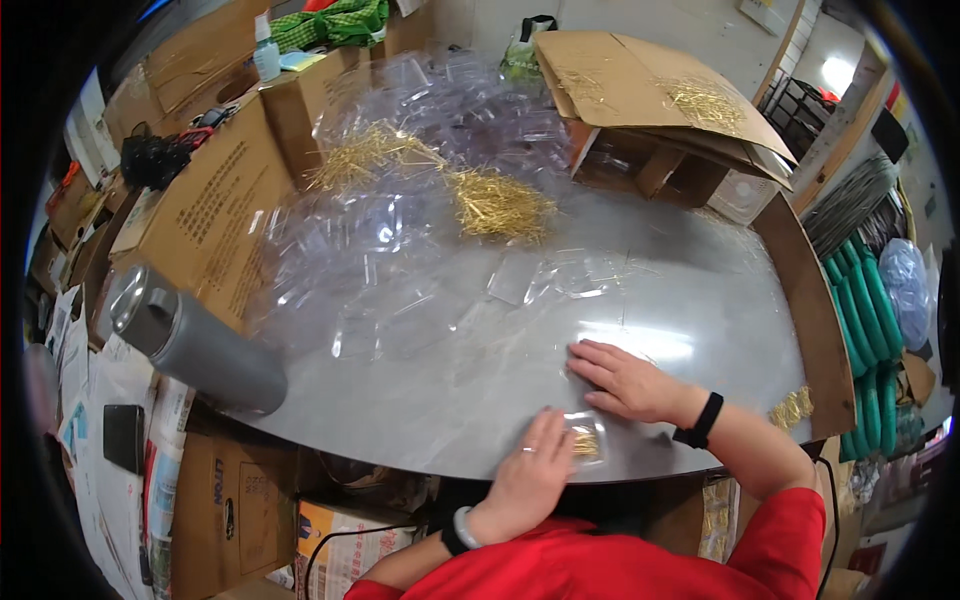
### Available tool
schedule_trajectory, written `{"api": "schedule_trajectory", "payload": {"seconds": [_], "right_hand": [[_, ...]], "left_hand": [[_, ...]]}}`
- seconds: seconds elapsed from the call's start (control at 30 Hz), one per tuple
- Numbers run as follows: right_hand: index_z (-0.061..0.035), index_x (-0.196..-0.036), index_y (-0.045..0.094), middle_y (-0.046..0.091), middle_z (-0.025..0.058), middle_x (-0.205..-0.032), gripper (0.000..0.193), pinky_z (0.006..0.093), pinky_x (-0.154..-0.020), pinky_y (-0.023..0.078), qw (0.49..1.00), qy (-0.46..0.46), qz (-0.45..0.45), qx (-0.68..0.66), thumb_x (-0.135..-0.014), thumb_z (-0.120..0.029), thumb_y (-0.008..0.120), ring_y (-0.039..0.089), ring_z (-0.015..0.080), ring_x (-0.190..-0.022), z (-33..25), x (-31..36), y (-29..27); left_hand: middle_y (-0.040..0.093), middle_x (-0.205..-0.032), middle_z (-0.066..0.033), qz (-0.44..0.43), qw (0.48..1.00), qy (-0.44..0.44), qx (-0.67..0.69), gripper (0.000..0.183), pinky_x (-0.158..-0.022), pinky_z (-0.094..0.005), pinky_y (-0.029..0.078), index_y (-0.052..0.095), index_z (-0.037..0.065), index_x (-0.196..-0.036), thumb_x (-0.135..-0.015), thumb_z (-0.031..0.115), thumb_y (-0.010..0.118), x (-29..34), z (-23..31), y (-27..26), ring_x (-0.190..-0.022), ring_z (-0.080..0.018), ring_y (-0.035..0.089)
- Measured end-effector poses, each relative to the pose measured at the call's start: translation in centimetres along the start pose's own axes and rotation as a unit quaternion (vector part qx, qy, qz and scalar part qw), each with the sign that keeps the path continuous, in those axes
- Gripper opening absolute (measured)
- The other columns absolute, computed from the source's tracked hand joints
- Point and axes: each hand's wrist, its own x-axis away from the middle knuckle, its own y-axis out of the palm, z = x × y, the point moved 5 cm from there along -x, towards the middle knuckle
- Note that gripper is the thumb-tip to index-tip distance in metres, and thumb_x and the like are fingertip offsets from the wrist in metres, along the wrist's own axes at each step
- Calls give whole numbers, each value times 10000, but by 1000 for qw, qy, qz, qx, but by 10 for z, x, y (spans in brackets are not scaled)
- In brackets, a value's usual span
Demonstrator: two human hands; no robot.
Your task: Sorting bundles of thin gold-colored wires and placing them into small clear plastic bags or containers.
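Close to the front edge of the grey table (420, 385) lies a small transparent plastic tray (600, 455) with thin gold strips (585, 441) in it. My left hand (530, 470) rests against the tray's left side, fingers stretched out and partly covering it. Just beyond, my right hand (630, 385) lies flat on the tabletop, fingers pointing left; no object shows in it. Anything beneath either palm is hidden. Toward the back, a heap of gold twist ties (500, 205) sits next to a looser bunch (370, 155), on a big pile of transparent plastic trays (470, 100).
A grey bottle (205, 345) stands at the left edge. Cardboard walls (205, 210) border the left, and a brown ledge (810, 310) borders the right. A cardboard box (640, 75) with gold strips on top stands back right. More gold pieces (791, 408) lie at the right.
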Motion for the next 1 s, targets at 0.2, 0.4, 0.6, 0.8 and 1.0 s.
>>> {"api": "schedule_trajectory", "payload": {"seconds": [0.2, 0.4, 0.6, 0.8, 1.0], "right_hand": [[-46, -1331, 583, 520, 206, -1441, 418, 431, -1099, 424, 954, 191, 217, -74, -977, -268, 604, 494, 383, -1324, 113, 14, -68], [-7, -1399, 523, 451, 249, -1496, 603, 425, -1129, 380, 925, 347, 153, -4, -997, -456, 517, 451, 398, -1365, 271, -6, -63], [-64, -1538, 354, 304, 225, -1603, 801, 500, -1210, 237, 930, 358, 77, -1, -954, -592, 504, 256, 418, -1488, 324, -56, -61], [-81, -1567, 302, 213, 199, -1646, 840, 565, -1229, 122, 964, 261, -29, 35, -977, -673, 388, 147, 414, -1529, 280, -52, -22], [-70, -1559, 305, 217, 206, -1639, 829, 558, -1230, 147, 991, 130, -26, 25, -995, -673, 368, 154, 449, -1516, 145, 12, 2]], "left_hand": [[426, -1463, -276, -8, 997, -68, -31, 539, -1088, -475, 422, 554, -50, -1315, -835, 133, 717, 3, -37, -28, -1381, -457, 400], [458, -1438, -296, -11, 995, -63, -70, 544, -1102, -500, 403, 590, -55, -1289, -830, 203, 728, -1, -36, -24, -1352, -481, 419], [484, -1418, -276, 34, 995, -84, -50, 551, -1071, -497, 443, 564, -8, -1354, -865, 191, 721, 4, -37, -19, -1335, -467, 448], [479, -1430, -277, 36, 994, -83, -58, 554, -1082, -501, 437, 563, -7, -1358, -863, 187, 717, 8, -39, -15, -1322, -479, 462], [464, -1444, -287, 22, 994, -79, -67, 572, -1099, -517, 412, 527, -4, -1389, -884, 206, 692, 5, -38, -12, -1331, -493, 444]]}}
